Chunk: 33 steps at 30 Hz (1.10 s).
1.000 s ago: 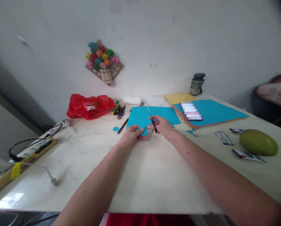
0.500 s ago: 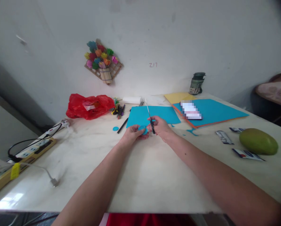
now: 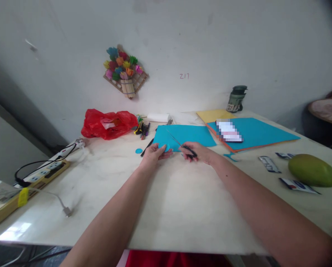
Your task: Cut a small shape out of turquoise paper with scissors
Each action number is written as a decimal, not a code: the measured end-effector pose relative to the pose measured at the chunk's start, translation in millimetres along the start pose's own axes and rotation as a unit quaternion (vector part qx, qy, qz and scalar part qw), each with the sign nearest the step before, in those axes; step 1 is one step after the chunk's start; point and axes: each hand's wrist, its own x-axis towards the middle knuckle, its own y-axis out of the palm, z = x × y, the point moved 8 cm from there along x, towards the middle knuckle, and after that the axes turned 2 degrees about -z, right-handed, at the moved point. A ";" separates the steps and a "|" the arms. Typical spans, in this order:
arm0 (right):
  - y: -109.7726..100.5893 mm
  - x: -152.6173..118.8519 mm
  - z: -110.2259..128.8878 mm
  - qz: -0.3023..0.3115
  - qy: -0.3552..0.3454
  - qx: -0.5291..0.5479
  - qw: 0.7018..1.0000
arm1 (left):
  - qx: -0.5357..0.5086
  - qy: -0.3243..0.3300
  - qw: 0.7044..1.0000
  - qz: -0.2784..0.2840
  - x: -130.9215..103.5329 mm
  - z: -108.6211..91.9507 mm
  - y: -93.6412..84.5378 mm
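Observation:
A small round piece of blue paper is pinched in my left hand, between thumb and fingers. My right hand grips black-handled scissors, their blades pointing up and left, apart from the piece. Behind both hands lies a blue sheet of paper. Left of my left hand, a blue paper disc rests on the table, near a black pen. Blue paper scraps lie to the right of my right hand.
A phone lies on stacked coloured sheets at the right, with a green bottle behind. A mango and small packets sit nearer. At the left are a red plastic bag, markers and a power strip.
My right hand has moved right, away from my left hand, and the scissors have turned from nearly upright to slanting left. My left hand still holds the blue piece. The view has shifted slightly.

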 end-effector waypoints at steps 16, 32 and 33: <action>7.5 -4.6 -0.5 0.070 0.018 -0.063 0.995 | -0.053 0.024 0.998 0.014 0.3 -0.8 -0.5; 11.5 -3.3 -1.4 0.066 0.026 -0.087 0.994 | -0.059 0.016 0.998 0.008 1.0 0.7 -1.7; 11.2 -2.8 -2.3 0.065 0.026 -0.088 0.994 | -0.058 0.016 0.998 0.007 1.1 1.0 -1.9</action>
